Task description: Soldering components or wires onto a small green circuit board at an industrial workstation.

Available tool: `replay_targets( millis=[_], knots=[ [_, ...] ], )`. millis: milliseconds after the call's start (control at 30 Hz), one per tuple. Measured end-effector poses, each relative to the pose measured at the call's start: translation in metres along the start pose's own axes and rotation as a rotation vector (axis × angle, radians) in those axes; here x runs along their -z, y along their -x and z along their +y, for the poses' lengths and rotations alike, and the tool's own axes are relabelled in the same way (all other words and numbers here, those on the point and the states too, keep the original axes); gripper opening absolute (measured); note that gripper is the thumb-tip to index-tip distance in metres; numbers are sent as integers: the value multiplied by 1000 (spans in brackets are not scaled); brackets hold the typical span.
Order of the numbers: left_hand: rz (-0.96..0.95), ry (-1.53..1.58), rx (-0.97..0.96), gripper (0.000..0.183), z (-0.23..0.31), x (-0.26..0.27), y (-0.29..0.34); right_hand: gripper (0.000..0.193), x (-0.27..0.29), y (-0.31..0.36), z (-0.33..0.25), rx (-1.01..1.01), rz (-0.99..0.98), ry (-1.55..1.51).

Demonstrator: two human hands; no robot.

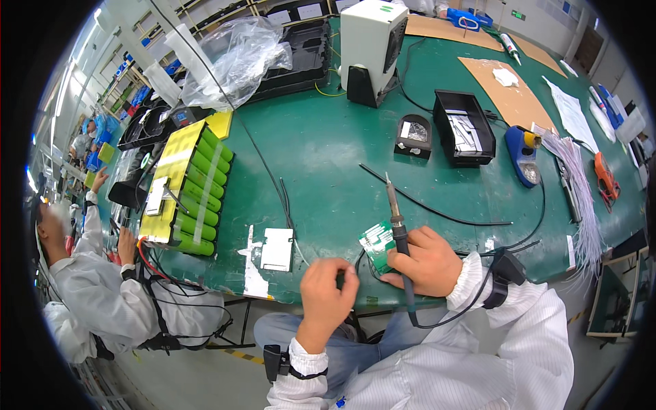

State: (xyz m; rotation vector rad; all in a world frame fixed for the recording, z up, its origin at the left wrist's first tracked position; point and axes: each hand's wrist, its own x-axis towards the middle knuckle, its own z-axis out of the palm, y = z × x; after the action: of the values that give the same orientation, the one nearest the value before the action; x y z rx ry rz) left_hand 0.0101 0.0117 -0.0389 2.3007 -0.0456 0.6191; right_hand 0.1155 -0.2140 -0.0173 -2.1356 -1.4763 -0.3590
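Note:
My right hand (430,265) grips a soldering iron (395,219) by its dark handle, the metal tip pointing up and away from me. Right beside the iron, at the table's near edge, a small green circuit board (374,240) lies partly under the right hand. My left hand (326,295) is just left of the board, its fingers curled and closed. A thin pale wire runs down to its fingers; whether they pinch it I cannot make out. Farther left lies a flat white rectangular piece (277,249) with dark cables beside it.
A battery pack of green cells (205,184) stands on the left near a seated co-worker (102,273). Beyond my hands are a black parts bin (467,130), a small black box (413,137), a blue soldering stand (523,157) and a white box-shaped device (371,51). White wires (577,184) hang over the right edge.

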Motion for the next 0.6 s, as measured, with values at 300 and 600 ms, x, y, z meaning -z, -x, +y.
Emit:
replay_targets(
  millis=[300,600],
  knots=[
    [-74,191,151,7,1,-9,-5,34,-9,-6,-16,-116,87,124],
    [-180,229,83,4,9,-7,-6,35,10,10,-4,-93,-47,94]
  ],
)
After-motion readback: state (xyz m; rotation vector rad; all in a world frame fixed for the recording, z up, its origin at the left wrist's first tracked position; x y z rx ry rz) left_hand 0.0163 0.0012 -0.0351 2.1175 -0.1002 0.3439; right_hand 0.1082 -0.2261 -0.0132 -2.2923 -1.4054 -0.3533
